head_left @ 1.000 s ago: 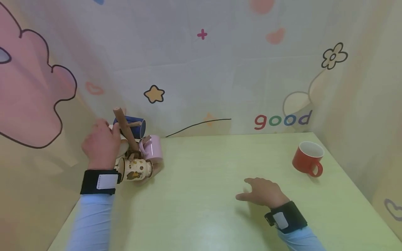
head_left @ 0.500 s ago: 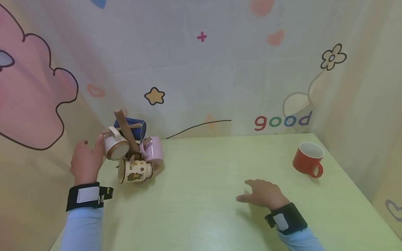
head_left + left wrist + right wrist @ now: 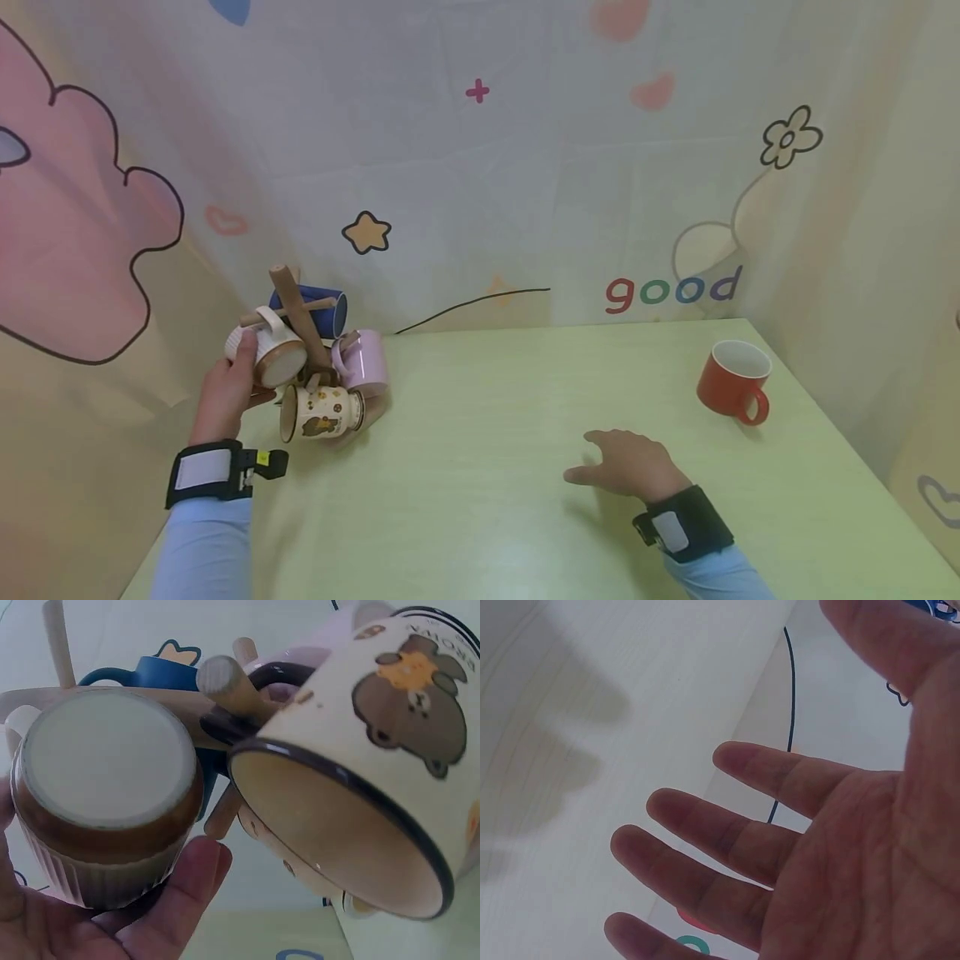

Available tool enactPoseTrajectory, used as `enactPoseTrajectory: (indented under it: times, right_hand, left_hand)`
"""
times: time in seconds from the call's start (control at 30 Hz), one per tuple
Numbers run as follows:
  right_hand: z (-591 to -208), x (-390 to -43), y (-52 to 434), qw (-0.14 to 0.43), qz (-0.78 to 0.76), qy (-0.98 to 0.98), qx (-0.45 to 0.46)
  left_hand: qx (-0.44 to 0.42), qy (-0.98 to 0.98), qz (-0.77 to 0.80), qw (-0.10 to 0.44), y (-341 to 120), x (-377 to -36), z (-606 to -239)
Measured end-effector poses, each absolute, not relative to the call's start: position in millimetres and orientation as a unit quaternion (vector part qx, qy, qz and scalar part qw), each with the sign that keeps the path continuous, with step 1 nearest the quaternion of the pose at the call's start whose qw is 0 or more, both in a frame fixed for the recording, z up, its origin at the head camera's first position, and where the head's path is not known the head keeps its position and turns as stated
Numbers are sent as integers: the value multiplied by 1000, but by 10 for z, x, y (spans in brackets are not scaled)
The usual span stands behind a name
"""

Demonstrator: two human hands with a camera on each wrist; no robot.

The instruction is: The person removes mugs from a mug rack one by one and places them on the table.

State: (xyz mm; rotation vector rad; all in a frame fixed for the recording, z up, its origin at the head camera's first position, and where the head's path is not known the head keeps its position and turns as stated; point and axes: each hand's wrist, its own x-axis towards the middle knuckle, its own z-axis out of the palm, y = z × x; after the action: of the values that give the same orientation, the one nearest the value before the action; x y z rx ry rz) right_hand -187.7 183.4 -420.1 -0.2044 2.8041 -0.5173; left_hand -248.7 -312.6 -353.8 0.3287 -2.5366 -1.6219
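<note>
The left hand [image 3: 225, 392] holds the white mug [image 3: 273, 354], its fingers [image 3: 196, 874] curled round the ribbed body from below. That mug is at the upper part of the wooden rack [image 3: 294, 315], on the left side of the table [image 3: 465, 475]. Its long axis is tilted: the brown-edged base [image 3: 109, 761] turns toward the person and down to the right in the head view, while the mouth points away to the upper left. Its handle [image 3: 272, 322] sits uppermost, at a wooden peg [image 3: 251, 318]; whether the mug's weight rests on that peg cannot be told. The head view shows five mugs, four at the rack and one apart. Besides the white one, the rack group counts one blue mug [image 3: 332, 323] behind the post, one pink mug [image 3: 367, 364] with its handle toward the post, and one cream bear mug [image 3: 322, 418], nearly level, its dark-rimmed mouth to the left. In the left wrist view another spotted cream surface shows below the bear mug's rim; whether it belongs to a separate mug is unclear. One red mug [image 3: 722, 382] stands upright at the far right, mouth up. The right hand [image 3: 630, 462] holds nothing, fingers spread, near the table's middle.
</note>
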Motion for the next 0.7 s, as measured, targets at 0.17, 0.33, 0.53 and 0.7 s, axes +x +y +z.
enactPoseTrajectory:
  times: [0.17, 0.33, 0.53, 0.7]
  right_hand:
    - [-4210, -1875, 1833, 140, -180, 971, -70]
    - [-4224, -1877, 1841, 142, -181, 970, -73]
    - [-4245, -1877, 1851, 137, -180, 971, -75]
    - [-4232, -1878, 1847, 139, -179, 971, -77]
  left_hand:
    - [120, -820, -558, 40, -3114, -2496, -3530]
    - [141, -806, -573, 38, -3085, -2497, -3510]
    - [162, -785, -593, 80, -3098, -2448, -3470]
    - [190, -761, -608, 126, -3115, -2377, -3413]
